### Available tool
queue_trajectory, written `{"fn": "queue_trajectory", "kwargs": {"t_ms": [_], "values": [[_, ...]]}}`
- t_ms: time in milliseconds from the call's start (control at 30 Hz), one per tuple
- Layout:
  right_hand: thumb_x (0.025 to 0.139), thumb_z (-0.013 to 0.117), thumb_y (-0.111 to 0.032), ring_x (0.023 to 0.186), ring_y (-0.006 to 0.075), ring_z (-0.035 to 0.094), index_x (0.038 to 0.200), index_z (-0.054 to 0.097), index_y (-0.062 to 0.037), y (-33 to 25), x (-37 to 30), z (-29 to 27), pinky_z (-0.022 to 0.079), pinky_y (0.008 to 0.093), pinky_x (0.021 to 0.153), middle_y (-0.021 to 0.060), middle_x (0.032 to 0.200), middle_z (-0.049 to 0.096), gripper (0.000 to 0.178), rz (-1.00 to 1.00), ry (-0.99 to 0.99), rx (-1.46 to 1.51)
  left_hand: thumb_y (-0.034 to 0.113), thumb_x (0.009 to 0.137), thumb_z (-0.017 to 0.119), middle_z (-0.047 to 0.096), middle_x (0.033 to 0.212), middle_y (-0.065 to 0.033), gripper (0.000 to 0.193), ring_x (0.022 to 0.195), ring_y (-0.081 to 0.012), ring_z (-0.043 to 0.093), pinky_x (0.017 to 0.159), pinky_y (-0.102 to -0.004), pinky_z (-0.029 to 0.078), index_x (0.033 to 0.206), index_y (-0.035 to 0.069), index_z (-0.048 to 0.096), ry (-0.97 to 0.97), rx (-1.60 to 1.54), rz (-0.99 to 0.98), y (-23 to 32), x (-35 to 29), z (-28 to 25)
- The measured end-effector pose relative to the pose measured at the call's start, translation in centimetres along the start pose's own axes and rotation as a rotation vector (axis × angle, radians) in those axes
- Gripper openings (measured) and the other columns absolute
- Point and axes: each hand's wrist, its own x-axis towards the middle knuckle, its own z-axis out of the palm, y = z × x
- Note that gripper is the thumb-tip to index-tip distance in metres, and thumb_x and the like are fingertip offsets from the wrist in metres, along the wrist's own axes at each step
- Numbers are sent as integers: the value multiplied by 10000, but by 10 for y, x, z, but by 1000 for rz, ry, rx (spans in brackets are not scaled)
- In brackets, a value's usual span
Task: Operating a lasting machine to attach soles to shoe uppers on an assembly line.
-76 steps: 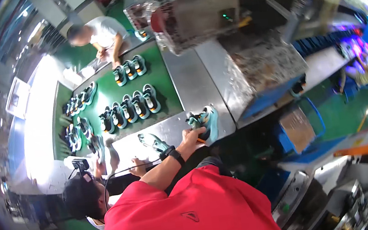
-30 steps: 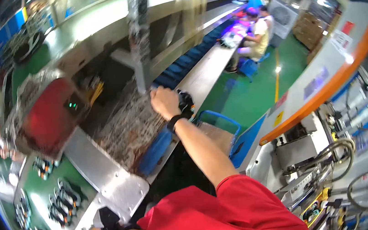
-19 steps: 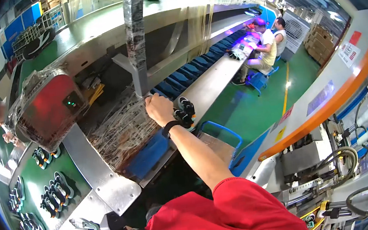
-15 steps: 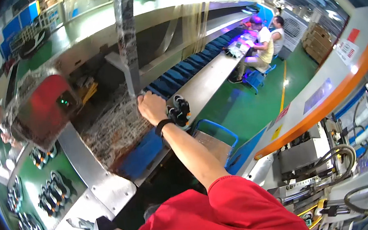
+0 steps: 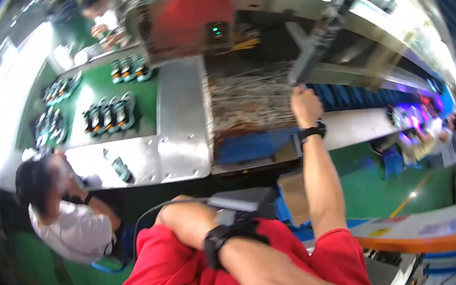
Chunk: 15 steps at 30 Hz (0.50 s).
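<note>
Overhead, then, line by line:

Right hand: the right hand (image 5: 306,105) is stretched out at arm's length, closed into a loose fist at the edge of the worn, speckled conveyor belt (image 5: 249,103); whether it grips anything I cannot tell.
Right wrist: a black wristband (image 5: 312,131) sits just below that hand.
Left hand: the left hand (image 5: 186,223) is drawn in close to the body, curled against the red shirt (image 5: 165,281), touching a grey flat cable-fed device (image 5: 232,203); how tightly it closes I cannot tell.
Left wrist: a black watch strap (image 5: 220,240).
Belt: it runs out from under a foil-wrapped machine with a red front panel (image 5: 190,19), between the riveted metal plate (image 5: 180,120) and the long grey ledge (image 5: 357,126).
Shoes: rows of teal-and-black shoes (image 5: 108,114) stand on the green table top (image 5: 145,95), well apart from both hands; one single shoe (image 5: 120,168) lies on the metal plate.
Others: a seated person in a white shirt (image 5: 71,230) at lower left, another person (image 5: 101,15) at the far end of the table.
</note>
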Motion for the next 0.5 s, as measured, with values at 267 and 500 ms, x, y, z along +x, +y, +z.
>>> {"fn": "queue_trajectory", "kwargs": {"t_ms": [267, 500], "values": [[926, 418, -381, 792, 409, 683, 887, 613, 32, -4, 2, 16, 536, 511, 756, 232, 807, 687, 459, -3, 46, 60, 698, 698, 681, 477, 1298, -346, 1242, 1172, -333, 551, 1007, -333, 431, 1375, -225, 199, 82, 36, -147, 5, 7, -5], [913, 461, -393, 822, 407, 680, 898, 633, 27, -15, -1, 16, 532, 499, 774, 251, 839, 685, 455, -35, 6, 180, 664, 753, 655, 474, 1320, -328, 1143, 1181, -340, 546, 1000, -343, 439, 1384, -193, 241, 114, 66, -245, -7, 6, 6]]}}
